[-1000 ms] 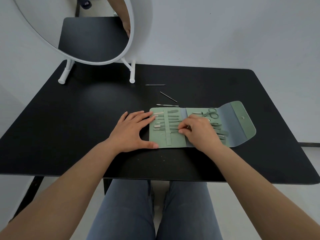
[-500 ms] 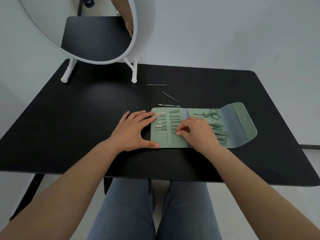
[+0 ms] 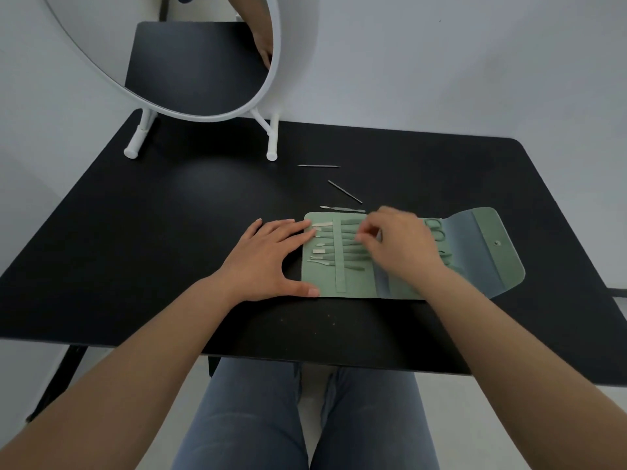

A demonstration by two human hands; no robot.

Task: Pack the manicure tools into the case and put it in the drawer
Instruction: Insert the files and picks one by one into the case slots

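A: Where does the soft sage-green fold-out case (image 3: 356,283) sit?

B: Flat and open on the black worktop (image 3: 169,232), near its front edge, snap flap spread to the right. The left hand (image 3: 268,262) lies spread and flat, palm down, fingertips on the case's left edge, pinning it. The right hand (image 3: 398,247) hovers over the middle panel, fingers loosely curled; it is blurred, so I cannot tell if it pinches anything

A: And the tools?

B: A row of slim green-handled metal tools (image 3: 339,249) sits under the vertical strap. Green-handled scissors (image 3: 434,227) peek out past the right hand. Three are loose behind the case: a pale flat cuticle pusher (image 3: 342,208) just beside its back edge, a thin dark pointed pick (image 3: 344,191) further back, and a thin dark straight needle tool (image 3: 318,166) near the white foot of the round mirror (image 3: 271,79)

A: How will they handle?

B: Likely light, stiff and slick, lying low on the worktop, so pinch each mid-shaft with fingertips, minding the points. The case looks limp; it probably needs holding down while tools slide in, then gripping by the folded spine
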